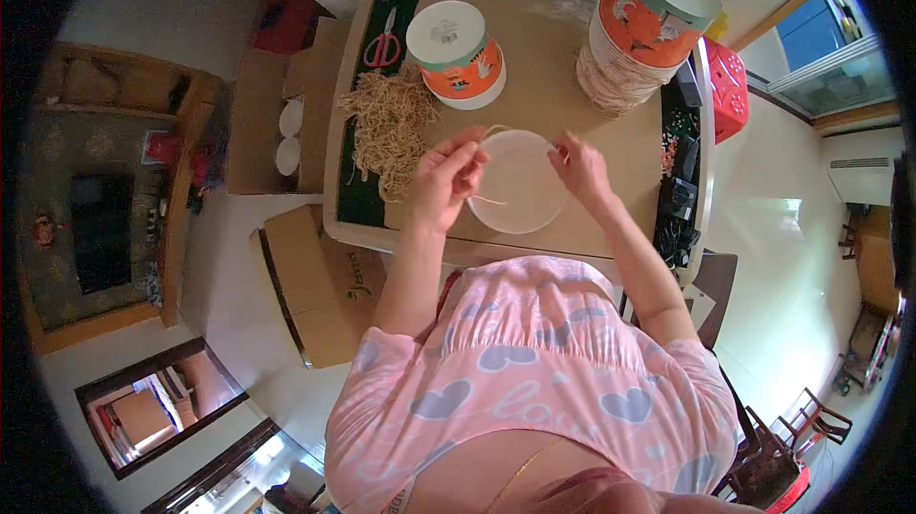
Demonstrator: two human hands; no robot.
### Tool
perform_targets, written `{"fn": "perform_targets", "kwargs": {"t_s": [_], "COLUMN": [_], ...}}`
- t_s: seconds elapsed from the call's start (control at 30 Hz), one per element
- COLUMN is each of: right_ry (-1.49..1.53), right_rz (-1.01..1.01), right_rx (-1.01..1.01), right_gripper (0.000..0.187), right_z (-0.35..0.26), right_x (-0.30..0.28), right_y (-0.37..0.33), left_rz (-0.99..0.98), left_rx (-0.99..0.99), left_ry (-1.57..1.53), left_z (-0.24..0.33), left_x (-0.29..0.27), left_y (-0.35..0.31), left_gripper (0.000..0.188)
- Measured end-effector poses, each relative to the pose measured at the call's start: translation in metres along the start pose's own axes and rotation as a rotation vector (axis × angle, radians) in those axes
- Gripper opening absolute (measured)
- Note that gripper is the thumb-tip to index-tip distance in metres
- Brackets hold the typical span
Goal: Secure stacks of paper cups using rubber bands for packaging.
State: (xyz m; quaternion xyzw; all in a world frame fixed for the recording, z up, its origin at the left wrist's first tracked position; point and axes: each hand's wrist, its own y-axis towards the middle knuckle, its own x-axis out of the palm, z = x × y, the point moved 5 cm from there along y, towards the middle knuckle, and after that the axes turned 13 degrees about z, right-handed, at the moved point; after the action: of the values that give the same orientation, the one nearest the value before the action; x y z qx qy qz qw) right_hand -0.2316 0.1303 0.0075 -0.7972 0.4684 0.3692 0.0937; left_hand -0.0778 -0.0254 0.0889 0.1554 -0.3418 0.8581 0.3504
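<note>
My left hand (448, 175) is closed, pinching a thin strand of tan twine (491, 201) whose loose end hangs over a white round tub (523, 189). The tub sits at the table's near edge, its open or flat side facing up; I cannot tell how deep it is. At the tub's far right rim my right hand (582, 168) is closed in a pinch, and what its fingertips hold is too small to make out. Left of my left hand lies a tangled heap of twine (389, 132). Beyond the tub stands an upside-down orange paper bucket (463, 70) with a white base.
Red-handled scissors (384, 48) lie at the far left of the table. A tall stack of orange buckets (649, 22) rises at the far right. Black boxes (678, 197) line the right edge, near a red stool (727, 89). Cardboard boxes (320, 285) are on the left.
</note>
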Motion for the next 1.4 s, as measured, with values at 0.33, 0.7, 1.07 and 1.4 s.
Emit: {"fn": "perform_targets", "kwargs": {"t_s": [0.33,0.7,1.07,1.4], "right_ry": [-0.179,0.78,1.26,1.456], "right_rz": [0.211,-0.497,0.507,0.514], "right_rx": [-0.605,0.491,0.736,0.688], "right_gripper": [0.022,0.02,0.025,0.016], "right_z": [-0.051,-0.042,0.059,0.071], "right_x": [0.01,0.007,-0.085,-0.12], "right_y": [0.084,-0.081,-0.068,-0.052], "left_rz": [-0.027,-0.12,-0.159,-0.032], "left_rx": [0.026,0.184,0.866,0.951], "left_ry": [-0.022,0.192,1.271,1.243], "left_z": [-0.006,-0.047,-0.125,-0.09], "left_x": [-0.027,-0.006,0.042,0.015], "left_y": [-0.004,-0.004,0.017,0.018], "left_gripper": [0.026,0.029,0.019,0.015]}}
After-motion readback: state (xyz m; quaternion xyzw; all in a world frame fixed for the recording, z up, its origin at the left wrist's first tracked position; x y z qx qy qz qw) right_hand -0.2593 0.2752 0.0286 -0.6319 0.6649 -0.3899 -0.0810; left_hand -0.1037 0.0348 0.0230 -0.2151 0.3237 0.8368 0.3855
